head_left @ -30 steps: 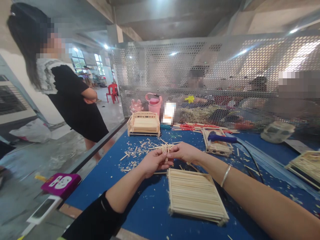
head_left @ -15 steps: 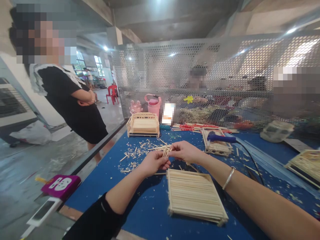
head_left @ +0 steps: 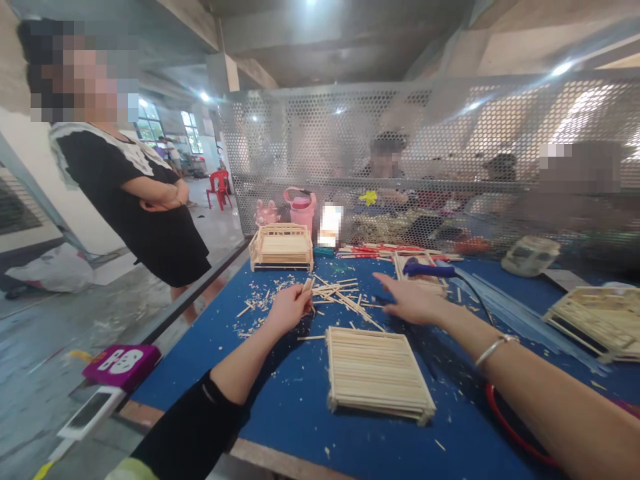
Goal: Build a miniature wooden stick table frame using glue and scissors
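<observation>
My left hand [head_left: 289, 308] is closed on a few short wooden sticks [head_left: 307, 285], held just above the blue table [head_left: 280, 407]. My right hand [head_left: 411, 300] stretches out flat with fingers apart, holding nothing, over the table beside a blue glue gun [head_left: 429, 270] that rests on a small stick frame [head_left: 419, 275]. A flat square panel of glued sticks [head_left: 375, 372] lies in front of me. Loose sticks [head_left: 345, 300] lie scattered between my hands.
A small stick-built bench [head_left: 281, 247] stands at the back left beside pink containers [head_left: 300, 208]. Another stick model [head_left: 595, 321] and a jar [head_left: 530, 255] are at the right. A perforated screen [head_left: 425, 153] backs the table. A person in black [head_left: 145, 207] stands at left.
My hands have parted: the right let go of the sticks and reached out to the right, open. The left keeps the sticks. The view shifted slightly.
</observation>
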A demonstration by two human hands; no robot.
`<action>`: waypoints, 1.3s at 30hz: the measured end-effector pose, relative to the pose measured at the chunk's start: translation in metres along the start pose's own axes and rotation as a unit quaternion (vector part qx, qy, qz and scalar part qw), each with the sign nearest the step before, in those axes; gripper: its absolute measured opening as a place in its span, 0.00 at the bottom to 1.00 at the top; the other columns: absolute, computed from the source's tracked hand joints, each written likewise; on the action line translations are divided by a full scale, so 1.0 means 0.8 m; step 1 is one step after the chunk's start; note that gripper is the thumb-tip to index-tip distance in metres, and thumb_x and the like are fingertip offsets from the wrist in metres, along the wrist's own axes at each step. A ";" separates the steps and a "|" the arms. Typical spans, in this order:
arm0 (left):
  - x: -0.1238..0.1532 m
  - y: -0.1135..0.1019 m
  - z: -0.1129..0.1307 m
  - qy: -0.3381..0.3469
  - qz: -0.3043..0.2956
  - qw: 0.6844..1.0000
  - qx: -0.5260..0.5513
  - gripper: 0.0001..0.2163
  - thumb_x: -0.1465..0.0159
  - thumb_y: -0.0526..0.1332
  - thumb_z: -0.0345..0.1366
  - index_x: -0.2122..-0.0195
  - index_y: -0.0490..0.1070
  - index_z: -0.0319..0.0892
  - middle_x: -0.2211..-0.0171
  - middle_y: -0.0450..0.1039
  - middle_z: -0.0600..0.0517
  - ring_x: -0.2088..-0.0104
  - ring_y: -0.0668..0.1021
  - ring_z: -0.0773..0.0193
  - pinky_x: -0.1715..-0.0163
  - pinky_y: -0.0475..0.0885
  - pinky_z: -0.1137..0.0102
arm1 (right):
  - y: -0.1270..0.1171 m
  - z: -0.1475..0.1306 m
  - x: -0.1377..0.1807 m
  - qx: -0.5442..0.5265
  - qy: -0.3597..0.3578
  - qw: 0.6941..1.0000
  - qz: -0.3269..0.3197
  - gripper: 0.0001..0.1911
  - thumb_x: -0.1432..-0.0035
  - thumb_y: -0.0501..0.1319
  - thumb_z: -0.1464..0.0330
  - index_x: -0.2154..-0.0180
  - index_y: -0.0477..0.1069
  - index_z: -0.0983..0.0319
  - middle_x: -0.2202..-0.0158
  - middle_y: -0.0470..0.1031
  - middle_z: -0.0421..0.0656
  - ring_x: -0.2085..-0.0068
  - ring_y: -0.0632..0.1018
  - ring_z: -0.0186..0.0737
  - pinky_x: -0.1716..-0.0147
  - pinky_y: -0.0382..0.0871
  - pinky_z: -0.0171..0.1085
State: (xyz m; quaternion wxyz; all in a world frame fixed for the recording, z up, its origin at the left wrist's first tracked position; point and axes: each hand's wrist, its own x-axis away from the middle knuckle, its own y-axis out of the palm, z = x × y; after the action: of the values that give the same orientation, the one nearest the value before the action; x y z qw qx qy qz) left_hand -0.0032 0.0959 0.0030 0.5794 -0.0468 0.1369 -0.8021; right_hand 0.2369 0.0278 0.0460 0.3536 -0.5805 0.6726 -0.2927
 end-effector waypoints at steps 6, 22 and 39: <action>0.036 -0.004 0.027 -0.049 0.051 0.993 0.098 0.07 0.43 0.58 0.38 0.72 0.68 0.40 0.75 0.74 0.52 0.77 0.75 0.69 0.74 0.69 0.74 | -0.005 0.023 0.084 0.049 0.040 0.997 0.036 0.22 0.52 0.53 0.76 0.53 0.65 0.64 0.65 0.76 0.46 0.67 0.74 0.40 0.65 0.64 0.36; 0.175 0.058 0.013 -0.106 0.059 0.954 0.273 0.17 0.55 0.69 0.45 0.69 0.74 0.40 0.59 0.76 0.48 0.53 0.73 0.60 0.52 0.67 0.70 | 0.039 0.013 0.148 0.065 0.012 0.990 -0.123 0.11 0.47 0.56 0.62 0.75 0.69 0.61 0.74 0.76 0.43 0.72 0.73 0.39 0.76 0.56 0.33; 0.081 0.012 0.029 -0.069 0.111 0.973 0.191 0.08 0.48 0.65 0.37 0.74 0.69 0.38 0.71 0.75 0.50 0.68 0.76 0.66 0.68 0.69 0.73 | 0.049 0.016 0.111 0.089 0.023 0.996 -0.021 0.15 0.48 0.56 0.58 0.79 0.61 0.59 0.78 0.71 0.41 0.75 0.70 0.38 0.77 0.54 0.34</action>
State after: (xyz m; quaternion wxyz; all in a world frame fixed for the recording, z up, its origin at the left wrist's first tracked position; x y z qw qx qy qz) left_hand -0.0099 0.0279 0.0175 0.6709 0.0254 -0.0551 -0.7391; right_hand 0.2184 -0.0535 -0.0052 0.3818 -0.5537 0.6395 -0.3725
